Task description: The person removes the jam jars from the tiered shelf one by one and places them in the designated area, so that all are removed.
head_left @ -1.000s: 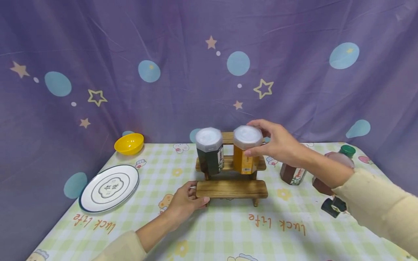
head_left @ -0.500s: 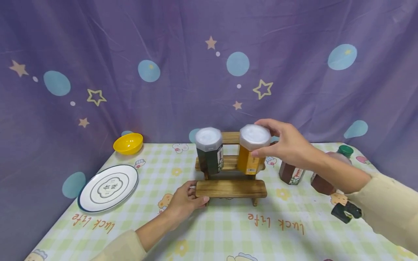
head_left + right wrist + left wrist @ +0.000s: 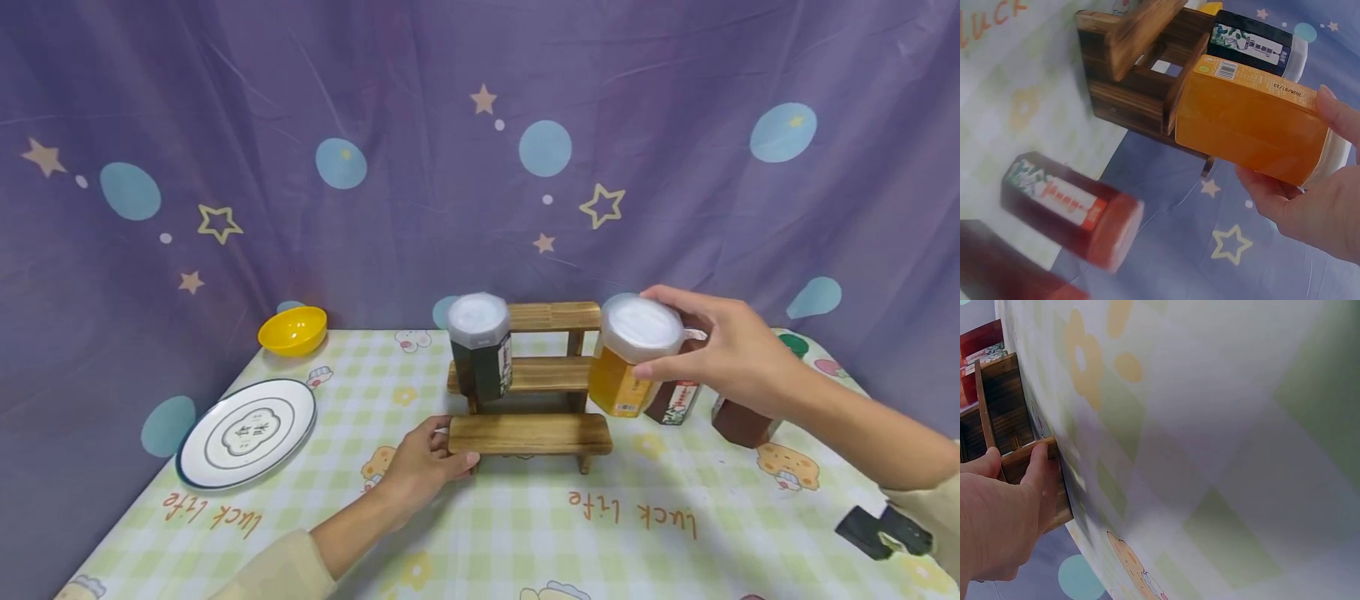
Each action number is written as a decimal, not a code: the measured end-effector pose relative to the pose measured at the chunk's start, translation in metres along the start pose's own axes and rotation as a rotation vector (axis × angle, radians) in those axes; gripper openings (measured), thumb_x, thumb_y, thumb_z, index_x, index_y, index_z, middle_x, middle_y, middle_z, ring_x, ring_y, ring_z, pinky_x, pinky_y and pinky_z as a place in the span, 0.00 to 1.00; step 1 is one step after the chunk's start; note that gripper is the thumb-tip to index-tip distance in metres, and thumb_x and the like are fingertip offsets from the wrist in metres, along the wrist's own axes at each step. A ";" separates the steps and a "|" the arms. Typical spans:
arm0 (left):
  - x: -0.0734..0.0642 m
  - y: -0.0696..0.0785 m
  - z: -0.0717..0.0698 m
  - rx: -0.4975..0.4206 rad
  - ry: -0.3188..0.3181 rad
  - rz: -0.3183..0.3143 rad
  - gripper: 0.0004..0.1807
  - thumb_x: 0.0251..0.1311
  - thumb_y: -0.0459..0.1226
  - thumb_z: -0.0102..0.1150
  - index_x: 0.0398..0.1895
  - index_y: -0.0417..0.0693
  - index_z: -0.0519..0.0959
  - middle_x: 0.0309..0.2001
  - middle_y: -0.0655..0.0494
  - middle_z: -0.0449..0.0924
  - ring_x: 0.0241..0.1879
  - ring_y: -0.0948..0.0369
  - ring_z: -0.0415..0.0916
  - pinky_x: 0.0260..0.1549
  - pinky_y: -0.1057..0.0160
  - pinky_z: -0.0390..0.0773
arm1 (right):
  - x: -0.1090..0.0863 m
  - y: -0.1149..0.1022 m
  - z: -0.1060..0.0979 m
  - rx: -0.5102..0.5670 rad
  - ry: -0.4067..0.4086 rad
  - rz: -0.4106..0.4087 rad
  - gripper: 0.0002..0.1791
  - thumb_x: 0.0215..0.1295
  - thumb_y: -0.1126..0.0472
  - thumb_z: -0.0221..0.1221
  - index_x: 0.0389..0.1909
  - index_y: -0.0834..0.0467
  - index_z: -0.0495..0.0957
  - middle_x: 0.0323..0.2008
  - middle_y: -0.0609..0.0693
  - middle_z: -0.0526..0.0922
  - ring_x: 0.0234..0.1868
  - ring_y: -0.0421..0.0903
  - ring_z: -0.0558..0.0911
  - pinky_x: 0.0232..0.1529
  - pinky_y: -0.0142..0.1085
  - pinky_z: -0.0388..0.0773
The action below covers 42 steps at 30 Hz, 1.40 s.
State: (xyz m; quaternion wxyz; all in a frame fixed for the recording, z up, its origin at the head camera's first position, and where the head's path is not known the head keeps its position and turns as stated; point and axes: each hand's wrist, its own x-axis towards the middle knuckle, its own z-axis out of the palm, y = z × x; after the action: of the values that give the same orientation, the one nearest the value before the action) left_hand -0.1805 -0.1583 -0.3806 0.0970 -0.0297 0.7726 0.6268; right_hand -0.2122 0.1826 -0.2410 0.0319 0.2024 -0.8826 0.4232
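Left hand [image 3: 420, 461] pinches the left end of the lowest step of the wooden stand [image 3: 531, 435] between thumb and fingers; right hand [image 3: 731, 350] is curled round the lidded end of the amber jar [image 3: 622, 375], its thumb on the near side and its fingers opposite. Amber jar location: off the right end of the stand's middle step, above the table [image 3: 525, 533]; whether its base touches the stand cannot be told. Expected handling: stiff walls, moderate weight if filled, and smooth facets prone to slip; whether the body is glass or plastic is not evident, so treat it as breakable. Recommended hold: opposed flat sides just below the white lid, not the lid alone, since its fastening is unverified. Expect the stand to be rigid but light; brace it at a step end. Note the edges: the dark jar [image 3: 480, 358] occupies the left end of the middle step, and the red jar [image 3: 675, 402] is close on the right, with a second jar [image 3: 742, 421] nearer the table's right edge. Room is tight on that side; more shows toward the table's near side. Plate [image 3: 247, 433] and yellow bowl [image 3: 294, 333] sit well apart along the left edge, the bowl at the far corner.
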 end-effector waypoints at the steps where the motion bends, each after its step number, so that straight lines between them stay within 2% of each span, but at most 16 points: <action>1: 0.000 0.000 0.000 0.003 -0.001 0.002 0.42 0.56 0.31 0.67 0.71 0.34 0.54 0.42 0.47 0.67 0.39 0.57 0.78 0.45 0.59 0.85 | -0.002 0.003 -0.002 -0.012 0.009 0.000 0.45 0.45 0.48 0.75 0.66 0.49 0.68 0.54 0.55 0.78 0.52 0.50 0.79 0.34 0.34 0.84; 7: 0.001 -0.001 0.000 0.010 0.000 0.010 0.42 0.56 0.32 0.67 0.70 0.34 0.55 0.46 0.44 0.69 0.41 0.55 0.80 0.44 0.59 0.85 | -0.017 0.018 -0.013 -0.011 0.056 0.009 0.41 0.45 0.52 0.76 0.64 0.47 0.71 0.54 0.53 0.78 0.48 0.31 0.79 0.36 0.30 0.84; 13: 0.001 -0.001 0.000 0.008 0.009 0.005 0.42 0.56 0.31 0.67 0.70 0.34 0.55 0.47 0.43 0.70 0.40 0.56 0.80 0.44 0.59 0.85 | -0.029 0.034 -0.019 0.017 0.072 0.039 0.41 0.45 0.56 0.76 0.64 0.51 0.71 0.55 0.54 0.78 0.45 0.33 0.82 0.38 0.30 0.85; 18: 0.001 -0.001 0.000 0.005 0.007 0.001 0.42 0.56 0.31 0.67 0.70 0.34 0.55 0.48 0.42 0.71 0.40 0.55 0.80 0.44 0.58 0.85 | -0.036 0.050 -0.024 -0.017 0.076 0.047 0.43 0.46 0.54 0.75 0.66 0.53 0.69 0.61 0.59 0.73 0.47 0.26 0.78 0.39 0.24 0.82; 24: 0.000 -0.001 0.000 0.000 0.003 0.004 0.42 0.56 0.31 0.67 0.70 0.34 0.55 0.47 0.43 0.71 0.41 0.53 0.80 0.44 0.58 0.85 | -0.048 0.068 -0.028 -0.043 0.066 0.098 0.47 0.47 0.54 0.75 0.69 0.56 0.64 0.64 0.62 0.67 0.45 0.22 0.76 0.36 0.24 0.82; 27: 0.000 0.000 0.000 0.005 0.004 0.002 0.42 0.56 0.31 0.67 0.70 0.34 0.55 0.48 0.43 0.71 0.42 0.53 0.80 0.44 0.58 0.85 | -0.053 0.077 -0.026 -0.050 0.053 0.108 0.50 0.48 0.54 0.75 0.71 0.60 0.60 0.62 0.63 0.68 0.44 0.22 0.75 0.35 0.25 0.83; 30: 0.000 0.000 0.000 0.006 0.003 -0.002 0.42 0.56 0.31 0.67 0.70 0.34 0.55 0.47 0.43 0.71 0.41 0.54 0.80 0.44 0.58 0.85 | -0.054 0.085 -0.019 -0.028 0.051 0.074 0.50 0.48 0.56 0.74 0.70 0.65 0.59 0.60 0.66 0.71 0.45 0.23 0.76 0.36 0.24 0.83; 32: 0.000 0.000 0.000 0.005 0.003 -0.002 0.42 0.56 0.31 0.67 0.70 0.34 0.55 0.47 0.43 0.71 0.41 0.55 0.80 0.44 0.58 0.85 | -0.055 0.090 -0.016 0.000 0.052 0.051 0.50 0.48 0.59 0.74 0.70 0.68 0.58 0.61 0.67 0.69 0.46 0.21 0.75 0.38 0.21 0.82; 36: 0.000 0.000 0.000 0.000 0.003 0.005 0.42 0.56 0.31 0.67 0.70 0.34 0.55 0.48 0.42 0.71 0.40 0.55 0.80 0.44 0.59 0.85 | -0.054 0.099 -0.008 0.044 0.068 0.029 0.48 0.47 0.64 0.74 0.68 0.70 0.60 0.62 0.62 0.65 0.47 0.22 0.74 0.40 0.20 0.81; 39: 0.000 0.000 0.000 -0.005 0.002 0.008 0.42 0.56 0.31 0.67 0.70 0.33 0.55 0.49 0.41 0.71 0.41 0.54 0.80 0.44 0.59 0.85 | -0.055 0.104 -0.003 0.031 0.081 0.051 0.48 0.46 0.63 0.75 0.67 0.71 0.61 0.61 0.62 0.65 0.45 0.22 0.74 0.39 0.20 0.81; 42: 0.000 0.000 0.000 -0.010 0.001 0.008 0.42 0.56 0.31 0.67 0.70 0.33 0.55 0.49 0.41 0.71 0.41 0.54 0.81 0.44 0.58 0.85 | -0.055 0.109 0.001 0.008 0.075 0.096 0.50 0.47 0.60 0.75 0.69 0.71 0.59 0.62 0.68 0.66 0.44 0.20 0.72 0.38 0.18 0.79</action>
State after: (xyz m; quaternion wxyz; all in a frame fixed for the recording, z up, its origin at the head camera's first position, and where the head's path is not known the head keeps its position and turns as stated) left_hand -0.1800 -0.1581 -0.3808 0.0940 -0.0276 0.7696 0.6310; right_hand -0.2035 0.2613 -0.3339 0.0438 0.1439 -0.8877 0.4352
